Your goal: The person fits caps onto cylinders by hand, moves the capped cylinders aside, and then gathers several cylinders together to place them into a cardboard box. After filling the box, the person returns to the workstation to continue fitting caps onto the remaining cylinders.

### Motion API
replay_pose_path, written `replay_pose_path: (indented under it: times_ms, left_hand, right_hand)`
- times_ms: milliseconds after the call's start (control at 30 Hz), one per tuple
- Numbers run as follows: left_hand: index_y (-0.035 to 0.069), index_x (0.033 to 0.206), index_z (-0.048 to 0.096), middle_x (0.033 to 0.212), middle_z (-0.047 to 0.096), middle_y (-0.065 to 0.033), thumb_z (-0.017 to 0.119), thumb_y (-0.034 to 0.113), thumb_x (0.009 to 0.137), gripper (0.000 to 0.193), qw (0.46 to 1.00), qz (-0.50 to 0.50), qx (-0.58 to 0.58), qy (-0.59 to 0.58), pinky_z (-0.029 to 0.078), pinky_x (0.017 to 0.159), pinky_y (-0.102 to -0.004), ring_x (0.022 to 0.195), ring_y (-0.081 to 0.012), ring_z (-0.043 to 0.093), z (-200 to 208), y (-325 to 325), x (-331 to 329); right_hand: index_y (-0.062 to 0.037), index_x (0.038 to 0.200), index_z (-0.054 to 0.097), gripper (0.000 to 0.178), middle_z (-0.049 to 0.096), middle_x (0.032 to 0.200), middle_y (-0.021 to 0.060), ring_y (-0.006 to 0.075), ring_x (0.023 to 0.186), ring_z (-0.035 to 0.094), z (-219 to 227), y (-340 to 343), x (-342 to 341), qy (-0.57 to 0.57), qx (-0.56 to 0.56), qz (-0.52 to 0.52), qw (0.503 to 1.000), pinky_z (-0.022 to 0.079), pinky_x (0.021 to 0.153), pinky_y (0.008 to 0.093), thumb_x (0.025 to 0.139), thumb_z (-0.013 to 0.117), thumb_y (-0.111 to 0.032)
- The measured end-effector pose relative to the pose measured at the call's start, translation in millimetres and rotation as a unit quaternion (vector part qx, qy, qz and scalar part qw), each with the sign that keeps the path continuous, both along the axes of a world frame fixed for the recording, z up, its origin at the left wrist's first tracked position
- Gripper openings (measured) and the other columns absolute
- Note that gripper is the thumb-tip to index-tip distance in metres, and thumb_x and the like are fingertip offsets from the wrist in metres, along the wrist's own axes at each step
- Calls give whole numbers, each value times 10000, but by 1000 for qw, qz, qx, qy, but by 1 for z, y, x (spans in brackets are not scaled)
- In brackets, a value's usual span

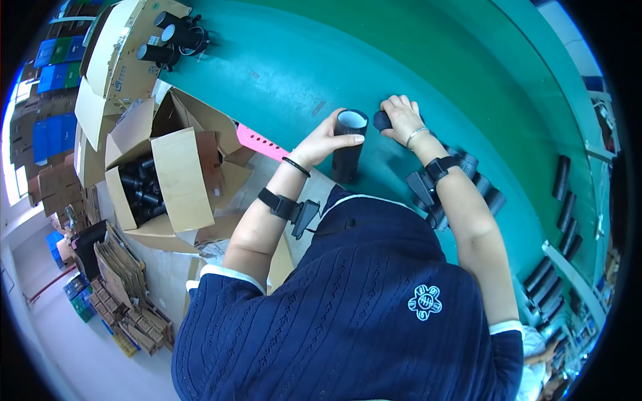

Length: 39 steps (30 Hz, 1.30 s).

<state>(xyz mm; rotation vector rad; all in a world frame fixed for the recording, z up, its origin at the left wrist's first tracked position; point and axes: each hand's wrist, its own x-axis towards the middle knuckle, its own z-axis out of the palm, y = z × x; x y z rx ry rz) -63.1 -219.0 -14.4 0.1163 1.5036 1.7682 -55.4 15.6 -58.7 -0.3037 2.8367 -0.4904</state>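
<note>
My left hand (327, 142) is wrapped round a black cylindrical cup (346, 160). It stands upright or nearly so at the near edge of the green table, its pale interior showing at the open top. To the right, my right hand (402, 119) has its fingers curled over a small black round piece (382, 121) close to the table surface. The fingers partly cover that piece, so its kind is unclear. Several black cylinders (493, 200) lie beside and under my right forearm, partly hidden by it.
Black cups (159, 55) stand at the table's far left, by a cardboard box (130, 60). An open carton (177, 180) of black items sits left of the table, and a pink perforated strip (261, 142) lies near its edge. Black tubes (562, 177) line the right side.
</note>
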Motion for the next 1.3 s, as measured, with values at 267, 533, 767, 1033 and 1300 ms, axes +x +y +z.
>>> replay_pose_path:
  times_ms: [267,533,767,1033,1300]
  left_hand:
    - [44,1210,540,1081,602,-20,784,84,734,536,984,-119,128,-35,436,921,-280,1009,-110,555,21,18,1]
    - [29,1245,505,1173,570,-59,797,114,713,613,965,-146,199,-87,453,936,-316,1044,-168,576,22,56,10]
    - [67,1261,463,1138,527,-23,810,97,725,639,984,-140,63,91,420,925,-279,1081,-135,504,24,63,23]
    - [63,1313,447,1202,529,-68,788,109,748,662,974,-155,46,158,415,979,-324,1152,-181,492,14,69,32]
    - [67,1347,374,1242,470,-52,778,87,760,713,963,-189,42,185,386,1016,-318,1172,-151,463,11,64,34]
  right_hand:
    - [-24,1209,516,577,509,1167,96,228,1115,538,76,17,32,-111,-455,-32,883,468,912,318,668,689,81]
    - [-17,1346,441,660,482,1373,163,220,1216,510,78,40,74,-138,-740,-142,643,418,1024,339,747,709,55]
    - [-16,1433,302,741,503,1283,238,373,1231,498,81,61,94,-188,-850,-158,466,496,968,471,848,703,-229]
    - [-54,1334,476,495,528,1270,113,177,1029,580,93,65,109,-140,-646,-182,728,508,836,277,861,620,-50]
    - [-23,1142,619,274,586,1076,61,112,851,590,115,51,100,-72,-496,-175,847,502,769,247,870,580,-13]
